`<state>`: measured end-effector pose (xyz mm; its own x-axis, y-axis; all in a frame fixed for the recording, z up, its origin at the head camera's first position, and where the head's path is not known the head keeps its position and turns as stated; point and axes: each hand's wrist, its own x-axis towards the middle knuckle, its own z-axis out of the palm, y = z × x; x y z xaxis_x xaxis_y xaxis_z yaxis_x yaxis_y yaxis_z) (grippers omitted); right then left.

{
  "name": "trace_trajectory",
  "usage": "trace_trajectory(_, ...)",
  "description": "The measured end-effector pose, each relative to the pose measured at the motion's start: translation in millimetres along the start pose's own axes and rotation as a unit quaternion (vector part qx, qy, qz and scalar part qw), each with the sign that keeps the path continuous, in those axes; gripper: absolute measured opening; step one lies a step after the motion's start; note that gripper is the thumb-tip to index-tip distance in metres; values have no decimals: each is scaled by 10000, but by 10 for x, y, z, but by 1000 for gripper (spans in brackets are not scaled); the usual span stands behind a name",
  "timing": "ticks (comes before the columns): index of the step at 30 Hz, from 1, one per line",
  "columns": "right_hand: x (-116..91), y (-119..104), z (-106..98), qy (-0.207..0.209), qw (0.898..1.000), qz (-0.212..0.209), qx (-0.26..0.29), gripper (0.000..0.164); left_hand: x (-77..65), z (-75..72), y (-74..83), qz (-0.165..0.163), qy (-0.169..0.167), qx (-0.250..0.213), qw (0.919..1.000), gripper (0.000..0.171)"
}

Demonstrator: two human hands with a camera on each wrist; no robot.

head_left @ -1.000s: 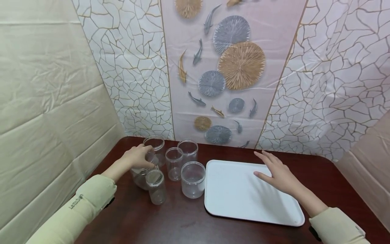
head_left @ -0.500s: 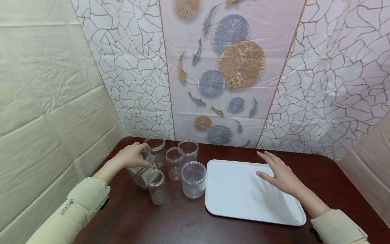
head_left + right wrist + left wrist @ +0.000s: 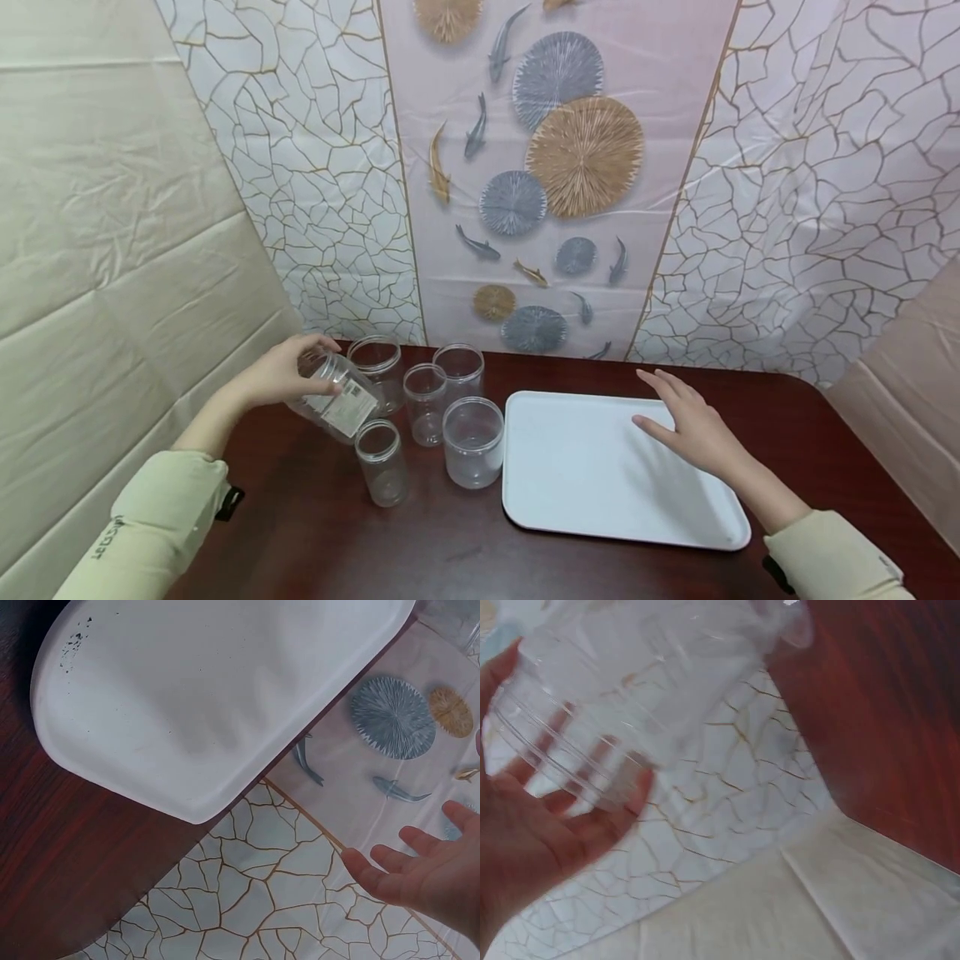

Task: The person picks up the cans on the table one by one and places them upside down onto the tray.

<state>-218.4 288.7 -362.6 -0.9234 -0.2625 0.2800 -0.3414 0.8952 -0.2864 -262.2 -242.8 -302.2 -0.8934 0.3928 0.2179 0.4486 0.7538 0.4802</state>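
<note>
Five clear cylindrical jars stand upright. Left hand: curled round a tilted, transparent labelled jar. Right hand: outstretched, empty, above a round-cornered white tray.

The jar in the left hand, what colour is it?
The jar is transparent, with a pale label; the head view shows it best.

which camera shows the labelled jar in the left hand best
The head view: it shows the labelled jar tilted, its label facing the camera, partly covered by the left hand. The left wrist view is closer but blurred, and the top edge cuts it off. I can't make it out in the right wrist view.
</note>
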Motion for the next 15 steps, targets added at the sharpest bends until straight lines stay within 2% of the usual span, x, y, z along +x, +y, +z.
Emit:
trace_trajectory(5,14,-5,-16,-1,10000,34,33,68,-18,21,-59,193,266,-149,9993,55)
trace_trajectory(9,19,-18,-30,-3,10000,38,59,68,-50,13,-76,114,449,-291,9985,56)
trace_trajectory(15,13,-43,-75,-24,9999,65,145,67,-92,-48,-86,-101,498,-621,9968,55)
